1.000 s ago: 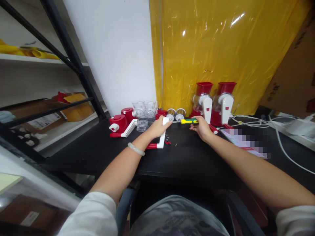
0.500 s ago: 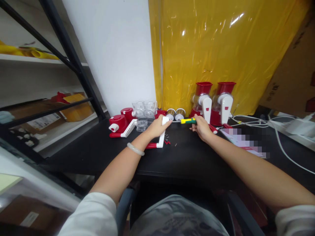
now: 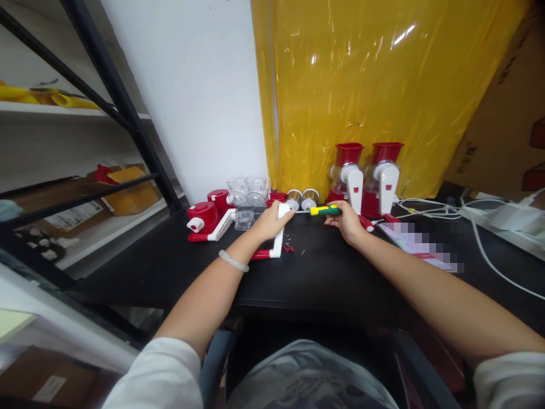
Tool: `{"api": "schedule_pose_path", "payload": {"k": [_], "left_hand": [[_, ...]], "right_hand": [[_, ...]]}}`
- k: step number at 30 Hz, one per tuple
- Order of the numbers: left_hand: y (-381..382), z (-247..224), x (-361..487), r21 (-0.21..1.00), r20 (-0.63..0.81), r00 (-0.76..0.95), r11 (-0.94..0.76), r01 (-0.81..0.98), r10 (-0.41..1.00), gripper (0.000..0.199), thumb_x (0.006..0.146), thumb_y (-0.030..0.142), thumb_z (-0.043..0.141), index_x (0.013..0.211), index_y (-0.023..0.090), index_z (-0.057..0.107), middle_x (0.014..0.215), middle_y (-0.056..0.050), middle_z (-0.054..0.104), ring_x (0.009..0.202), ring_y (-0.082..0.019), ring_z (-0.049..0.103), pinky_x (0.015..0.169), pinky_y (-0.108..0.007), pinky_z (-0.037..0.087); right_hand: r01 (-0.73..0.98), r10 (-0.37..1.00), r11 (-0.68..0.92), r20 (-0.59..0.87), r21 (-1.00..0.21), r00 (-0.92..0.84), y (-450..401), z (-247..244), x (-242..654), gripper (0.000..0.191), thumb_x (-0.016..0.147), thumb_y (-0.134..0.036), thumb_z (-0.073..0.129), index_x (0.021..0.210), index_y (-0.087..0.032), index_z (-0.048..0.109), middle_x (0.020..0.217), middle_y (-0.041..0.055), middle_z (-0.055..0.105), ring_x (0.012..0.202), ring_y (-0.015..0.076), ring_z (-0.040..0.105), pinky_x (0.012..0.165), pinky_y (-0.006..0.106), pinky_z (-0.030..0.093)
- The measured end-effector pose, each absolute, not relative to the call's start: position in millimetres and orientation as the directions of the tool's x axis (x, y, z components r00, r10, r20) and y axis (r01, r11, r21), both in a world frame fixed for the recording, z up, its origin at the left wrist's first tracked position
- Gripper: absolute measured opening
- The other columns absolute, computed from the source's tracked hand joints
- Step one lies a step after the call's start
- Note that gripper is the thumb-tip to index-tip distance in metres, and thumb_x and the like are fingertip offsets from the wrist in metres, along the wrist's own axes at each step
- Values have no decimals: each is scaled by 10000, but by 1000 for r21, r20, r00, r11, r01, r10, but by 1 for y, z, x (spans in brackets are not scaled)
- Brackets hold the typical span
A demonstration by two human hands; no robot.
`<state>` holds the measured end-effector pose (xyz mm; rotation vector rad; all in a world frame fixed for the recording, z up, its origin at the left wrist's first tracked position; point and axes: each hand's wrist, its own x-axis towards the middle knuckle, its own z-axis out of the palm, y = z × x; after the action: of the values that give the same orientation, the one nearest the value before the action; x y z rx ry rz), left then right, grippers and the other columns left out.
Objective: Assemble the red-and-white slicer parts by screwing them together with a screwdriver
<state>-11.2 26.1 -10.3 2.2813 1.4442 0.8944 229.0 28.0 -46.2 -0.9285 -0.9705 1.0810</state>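
My left hand (image 3: 272, 220) is closed around the upper end of a white crank handle (image 3: 278, 244), whose red grip (image 3: 261, 255) points left, low over the table. In my right hand (image 3: 347, 220) is a screwdriver with a yellow and green handle (image 3: 326, 210). Its thin shaft points left toward the top of the crank; whether the tip touches a screw is too small to tell. Several small screws (image 3: 286, 238) and a little red plastic piece (image 3: 288, 248) lie on the black table just right of the crank.
Two red and white rotary graters (image 3: 349, 176) stand at the back right. Metal grater drums (image 3: 309, 199), clear plastic hoppers (image 3: 256, 190) and red bases (image 3: 203, 217) sit along the back left. White cables (image 3: 430, 208) and a printed sheet (image 3: 419, 247) lie at the right.
The view has shifted slightly. Both hands keep their grips on the crank handle and the screwdriver; the screwdriver's handle looks slightly turned, with more green showing.
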Motion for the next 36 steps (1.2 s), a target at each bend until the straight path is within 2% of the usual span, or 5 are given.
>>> {"api": "schedule_pose_path", "payload": {"k": [8, 18, 23, 28, 36], "left_hand": [[27, -10, -11, 561, 345, 327, -473, 680, 880, 460, 859, 633, 475, 984, 191, 474, 893, -101, 686, 872, -283, 657, 725, -357, 458], [27, -13, -11, 588, 355, 313, -471, 658, 881, 436, 869, 598, 491, 1006, 184, 484, 826, -82, 682, 828, -263, 662, 727, -357, 463], [27, -14, -11, 607, 362, 305, -471, 640, 881, 437, 864, 601, 503, 990, 183, 488, 772, -67, 675, 798, -258, 663, 727, -360, 466], [29, -17, -11, 619, 369, 302, -475, 626, 879, 429, 867, 597, 505, 983, 184, 492, 733, -53, 673, 773, -255, 669, 716, -357, 471], [26, -15, -10, 624, 361, 294, -464, 629, 885, 411, 869, 591, 501, 975, 194, 482, 719, -49, 667, 763, -257, 665, 716, -357, 467]], "right_hand": [[-223, 968, 205, 164, -953, 191, 27, -45, 226, 112, 855, -321, 493, 869, -212, 509, 508, -49, 543, 413, 98, 521, 448, 213, 451], [-66, 935, 319, 302, -946, 183, 30, -53, 229, 407, 868, -624, 481, 813, -221, 486, 386, -91, 428, 318, 88, 426, 472, 248, 494], [-101, 941, 302, 279, -948, 192, 32, -54, 230, 303, 896, -522, 446, 872, -223, 491, 509, -50, 540, 419, 111, 542, 438, 228, 460], [-151, 944, 304, 276, -941, 182, 34, -55, 232, 170, 833, -353, 456, 913, -215, 515, 579, -47, 564, 462, 105, 567, 466, 229, 477], [-144, 932, 325, 290, -935, 218, 32, -53, 231, 278, 777, -471, 596, 860, -217, 522, 586, -58, 540, 457, 94, 533, 457, 239, 483]]}}
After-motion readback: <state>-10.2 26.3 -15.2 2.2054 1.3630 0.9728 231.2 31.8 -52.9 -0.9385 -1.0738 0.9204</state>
